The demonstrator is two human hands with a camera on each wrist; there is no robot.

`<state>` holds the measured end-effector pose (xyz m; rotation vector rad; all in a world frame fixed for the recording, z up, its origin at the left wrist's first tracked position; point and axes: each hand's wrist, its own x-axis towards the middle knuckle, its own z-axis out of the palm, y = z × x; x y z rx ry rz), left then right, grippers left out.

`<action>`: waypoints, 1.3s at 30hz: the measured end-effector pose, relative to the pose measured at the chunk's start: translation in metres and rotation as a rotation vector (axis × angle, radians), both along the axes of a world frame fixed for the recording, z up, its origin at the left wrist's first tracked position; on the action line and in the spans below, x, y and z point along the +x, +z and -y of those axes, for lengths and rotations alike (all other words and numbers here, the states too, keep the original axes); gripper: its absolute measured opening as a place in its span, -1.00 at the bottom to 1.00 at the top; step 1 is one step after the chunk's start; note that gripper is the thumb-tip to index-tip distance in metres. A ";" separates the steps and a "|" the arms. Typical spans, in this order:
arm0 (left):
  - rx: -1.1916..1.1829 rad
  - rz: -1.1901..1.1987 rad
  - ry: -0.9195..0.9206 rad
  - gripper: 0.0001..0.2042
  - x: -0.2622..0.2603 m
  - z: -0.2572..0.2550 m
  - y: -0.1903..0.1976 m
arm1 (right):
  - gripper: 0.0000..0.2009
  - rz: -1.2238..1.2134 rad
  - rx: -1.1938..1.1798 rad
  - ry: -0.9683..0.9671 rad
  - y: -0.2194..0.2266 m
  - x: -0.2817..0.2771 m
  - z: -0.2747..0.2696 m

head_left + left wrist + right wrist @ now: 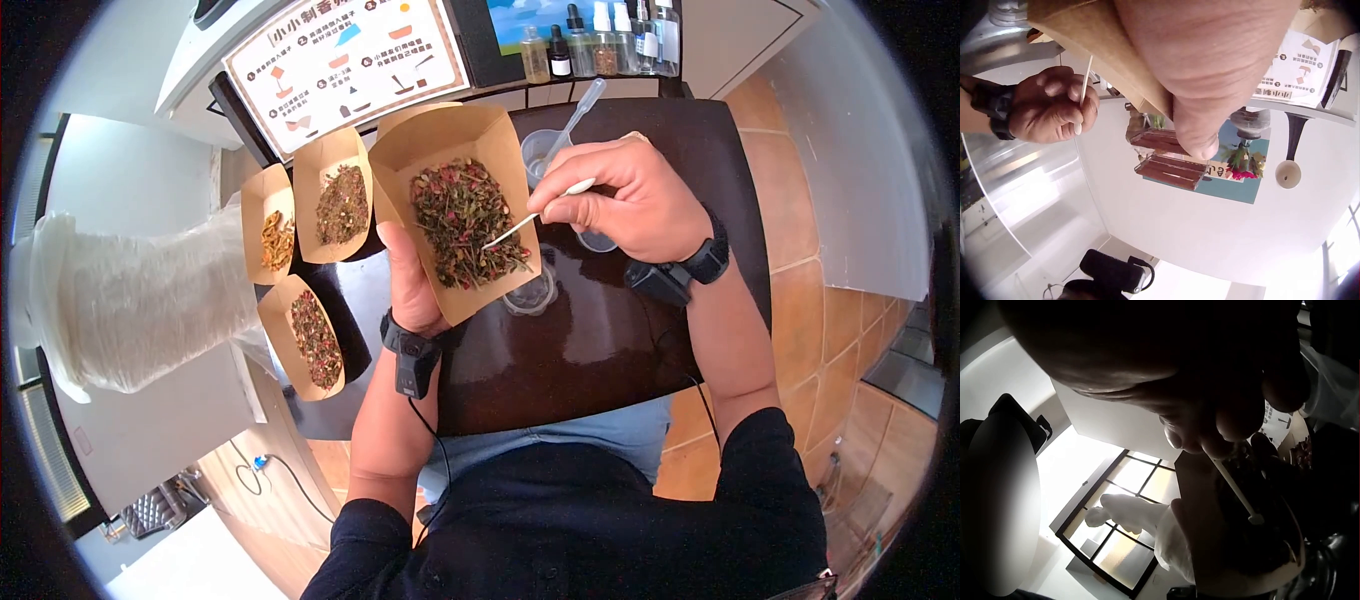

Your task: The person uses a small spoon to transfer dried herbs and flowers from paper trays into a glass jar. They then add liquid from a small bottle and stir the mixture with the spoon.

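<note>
My left hand (408, 275) holds up a brown paper tray (400, 160), thumb along its near left side and the other fingers hidden beneath. A mix of dried leaves and pink petals (462, 215) covers the tray's bottom. My right hand (635, 195) pinches a slim white scoop (515, 230) above the tray's right wall, its tip down at the dried mix. In the left wrist view, the scoop's rounded end (1078, 129) sticks out below the curled fingers. The right wrist view is dark, with the scoop's small tip (1255, 519) over the tray.
Smaller paper trays of dried plants (340, 205) (270, 235) (318, 340) stand at the left. A clear cup (540, 145) with a plastic pipette (585, 105) is behind my right hand. A clear round container (530, 295) sits near the held tray. Several bottles (605, 45) line the back.
</note>
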<state>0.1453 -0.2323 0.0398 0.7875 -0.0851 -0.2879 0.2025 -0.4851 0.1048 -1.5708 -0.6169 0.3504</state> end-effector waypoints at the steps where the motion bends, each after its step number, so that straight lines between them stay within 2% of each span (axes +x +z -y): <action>1: -0.002 0.006 -0.004 -0.03 0.000 0.000 0.000 | -0.88 0.014 -0.038 0.015 0.000 0.000 0.000; 4: 0.066 -0.016 0.017 0.04 0.000 0.000 0.003 | -0.86 0.003 -0.025 0.023 -0.002 0.002 0.003; 11: 0.102 -0.048 0.058 0.06 0.000 0.000 -0.001 | -0.89 -0.036 -0.005 0.017 0.005 -0.003 0.002; 14: 0.030 -0.058 0.019 0.06 0.000 0.000 -0.001 | -0.90 -0.007 -0.003 0.042 0.008 -0.007 -0.007; 16: 0.064 -0.045 0.027 0.07 0.000 0.001 0.002 | -0.90 0.131 0.012 0.070 0.001 -0.009 -0.011; 23: 0.070 -0.049 0.029 0.08 0.001 0.002 0.001 | -0.89 0.083 -0.042 0.050 0.003 -0.009 -0.008; 25: 0.063 -0.070 0.016 0.08 0.001 0.001 0.001 | -0.89 0.162 -0.011 0.069 0.004 -0.009 -0.009; 32: 0.084 -0.034 0.014 0.09 0.001 0.003 0.003 | -0.90 0.145 -0.075 0.066 0.002 -0.009 -0.010; 39: 0.086 -0.051 0.033 0.11 -0.002 0.004 0.005 | -0.89 0.186 -0.079 0.037 0.018 -0.005 0.006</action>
